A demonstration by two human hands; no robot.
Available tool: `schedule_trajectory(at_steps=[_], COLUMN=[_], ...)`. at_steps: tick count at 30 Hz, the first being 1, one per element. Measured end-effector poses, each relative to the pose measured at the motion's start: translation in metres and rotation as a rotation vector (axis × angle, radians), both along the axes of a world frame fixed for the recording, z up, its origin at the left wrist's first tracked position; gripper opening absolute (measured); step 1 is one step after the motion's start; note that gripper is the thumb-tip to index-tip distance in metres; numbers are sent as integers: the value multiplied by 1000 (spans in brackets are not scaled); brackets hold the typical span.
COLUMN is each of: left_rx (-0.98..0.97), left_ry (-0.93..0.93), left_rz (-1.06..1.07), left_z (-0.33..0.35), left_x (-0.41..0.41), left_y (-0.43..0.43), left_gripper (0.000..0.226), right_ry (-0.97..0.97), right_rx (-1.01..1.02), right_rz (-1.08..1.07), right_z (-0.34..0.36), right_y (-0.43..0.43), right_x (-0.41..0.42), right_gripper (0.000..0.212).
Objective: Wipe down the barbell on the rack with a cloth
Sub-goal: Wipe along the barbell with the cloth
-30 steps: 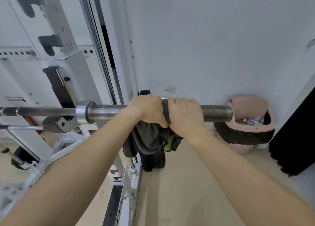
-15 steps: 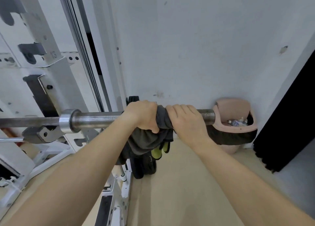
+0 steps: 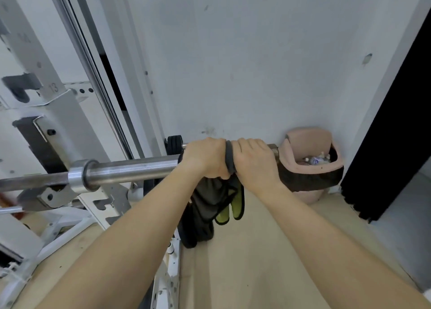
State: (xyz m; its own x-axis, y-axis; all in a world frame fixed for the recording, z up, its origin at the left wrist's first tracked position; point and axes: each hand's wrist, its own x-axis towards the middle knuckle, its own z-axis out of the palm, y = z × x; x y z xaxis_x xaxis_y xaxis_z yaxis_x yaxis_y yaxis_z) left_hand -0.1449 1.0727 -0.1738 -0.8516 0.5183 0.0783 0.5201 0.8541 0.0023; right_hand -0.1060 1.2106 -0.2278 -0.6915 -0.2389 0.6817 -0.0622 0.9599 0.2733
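Note:
A steel barbell lies across the white rack, its sleeve pointing right toward the wall. A dark grey cloth with yellow-green trim is wrapped over the sleeve near its end and hangs down below it. My left hand grips the cloth around the sleeve. Right beside it, my right hand also grips the cloth on the bar. Only a short stub of the sleeve's end shows past my right hand.
A pink waste bin with a black liner and rubbish inside stands by the wall just past the bar's end. A black curtain hangs at the right. Black weight plates sit behind the bar. The floor below is beige.
Both hands with the cloth have slid right along the sleeve, toward its end. Less bare sleeve shows past my right hand than a second ago.

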Motion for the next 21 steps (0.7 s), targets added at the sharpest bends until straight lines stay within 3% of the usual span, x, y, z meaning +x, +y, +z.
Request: schedule_trajectory(at_steps=[2,5,7,9,12,14,16,19,21], left_rx=[-28,-32,-26,-21,-99,-114,-88,-42,-36], left_ry=[65,527,594,322,-170,-182,81,580,506], left_rz=[5,-8,-11,-20,-27,-44,-48,-63,-49], left_z=[-3,-33,-38,-20,15,16,-3,-35,-31], left_x=[0,14,16,9,-4,-7,1,17,13], left_y=[4,1,-2,3,19,29,28,23,25], left_gripper=[36,22,25,33,39,35,28,20,27], right_ry=[-147,-659,-863,-750,-189,-83,-303,-822,-904], right_rx=[-26,-120,-145,-118,41,37,-61,-260,-327], right_rz=[9,6,-13,0,60,58,43,42,44], right_z=[12,50,65,58,12,3,19,59,63], right_y=[6,23,30,34,38,41,45,55,61], right_x=[-3,-7,-10,-10,-1,3,0,-8,-7], right_gripper=[26,29,34,32,22,25,25,34,35])
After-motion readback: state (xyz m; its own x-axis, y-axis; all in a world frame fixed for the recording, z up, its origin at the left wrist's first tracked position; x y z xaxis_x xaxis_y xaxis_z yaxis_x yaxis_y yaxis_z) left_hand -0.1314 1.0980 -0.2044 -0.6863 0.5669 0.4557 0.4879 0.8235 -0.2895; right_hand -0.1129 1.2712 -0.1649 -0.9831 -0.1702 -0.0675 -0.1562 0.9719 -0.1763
